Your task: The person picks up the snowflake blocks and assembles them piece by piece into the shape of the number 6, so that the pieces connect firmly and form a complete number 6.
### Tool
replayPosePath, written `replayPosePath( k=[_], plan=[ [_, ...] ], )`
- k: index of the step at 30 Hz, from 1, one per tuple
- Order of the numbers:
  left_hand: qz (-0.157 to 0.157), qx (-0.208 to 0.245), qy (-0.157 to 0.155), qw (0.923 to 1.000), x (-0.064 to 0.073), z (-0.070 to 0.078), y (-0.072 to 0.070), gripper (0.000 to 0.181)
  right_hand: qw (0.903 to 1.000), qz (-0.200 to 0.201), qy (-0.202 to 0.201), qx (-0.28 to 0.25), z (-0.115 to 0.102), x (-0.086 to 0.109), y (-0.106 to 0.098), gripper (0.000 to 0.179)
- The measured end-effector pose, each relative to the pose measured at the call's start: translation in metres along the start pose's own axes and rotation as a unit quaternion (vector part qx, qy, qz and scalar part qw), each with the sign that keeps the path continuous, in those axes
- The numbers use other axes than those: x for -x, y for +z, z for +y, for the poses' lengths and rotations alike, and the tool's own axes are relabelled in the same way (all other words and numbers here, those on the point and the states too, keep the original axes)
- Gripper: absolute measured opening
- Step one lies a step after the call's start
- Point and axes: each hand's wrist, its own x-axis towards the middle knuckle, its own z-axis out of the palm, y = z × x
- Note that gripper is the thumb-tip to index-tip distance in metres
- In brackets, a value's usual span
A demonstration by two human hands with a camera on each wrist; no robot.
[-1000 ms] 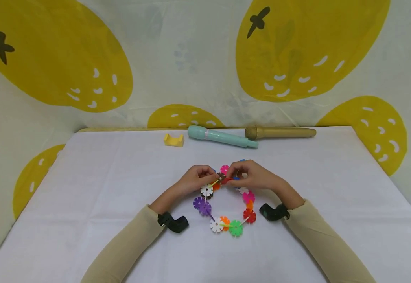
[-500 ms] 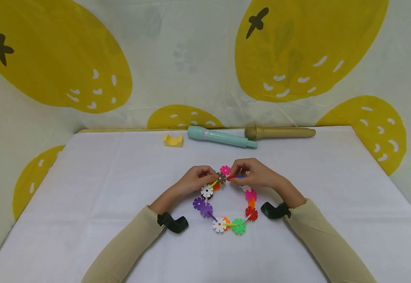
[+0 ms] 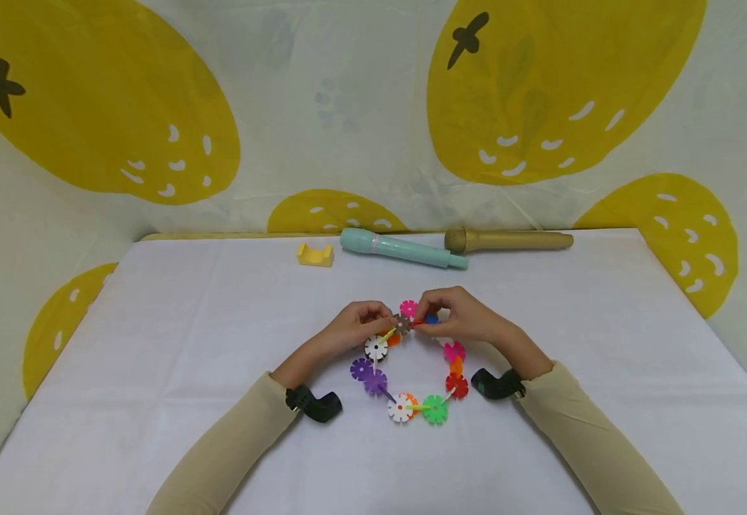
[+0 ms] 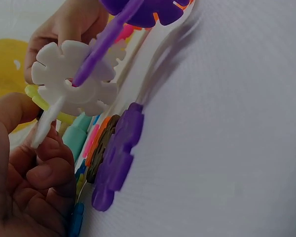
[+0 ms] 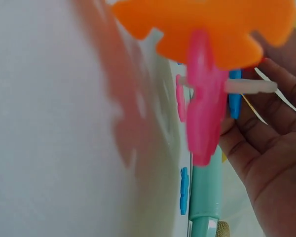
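Observation:
Slotted plastic snowflake discs are joined edge to edge in a loop, with a green disc point(image 3: 435, 410) and a white disc point(image 3: 400, 408) at its near side. At the far side, my left hand point(image 3: 357, 327) pinches a brown disc point(image 3: 401, 325). Opposite it, my right hand point(image 3: 463, 315) pinches a red disc, mostly covered by fingers, close against the brown one; whether their slots interlock I cannot tell. In the left wrist view a white disc point(image 4: 47, 74) hangs by the left fingers. An orange disc point(image 5: 212, 29) and a pink disc point(image 5: 204, 123) hang before the right hand.
A mint-green microphone point(image 3: 399, 249) and a gold microphone point(image 3: 515, 240) lie along the table's back edge. Left of them stands a small yellow notched block point(image 3: 315, 255). A loose pink disc point(image 3: 408, 308) lies just behind the hands, and a purple disc point(image 3: 360, 369) lies beside the loop.
My right hand draws the red disc slightly away from the brown one, then brings it back left against it. The loop's near side shifts a little rightward. The left hand stays put.

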Motion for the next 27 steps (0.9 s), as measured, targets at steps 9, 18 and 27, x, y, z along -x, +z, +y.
replayPosePath(
  k=[9,18,27],
  plan=[
    [-0.004,-0.003,0.023,0.9997,0.0016,0.0006,-0.0001,0.017,0.9985,0.019,-0.05,0.016,-0.0013,-0.0019,0.0041,0.012],
    [0.001,-0.004,0.027,0.9996,0.0008,-0.0024,-0.0012,0.014,0.9964,0.022,-0.077,0.026,-0.0032,-0.0036,0.0085,0.013],
    [0.032,0.01,0.01,0.9994,-0.0003,0.0,0.0009,0.019,0.9993,0.032,0.0,0.02,-0.008,-0.0033,0.0094,0.011]
  ],
)
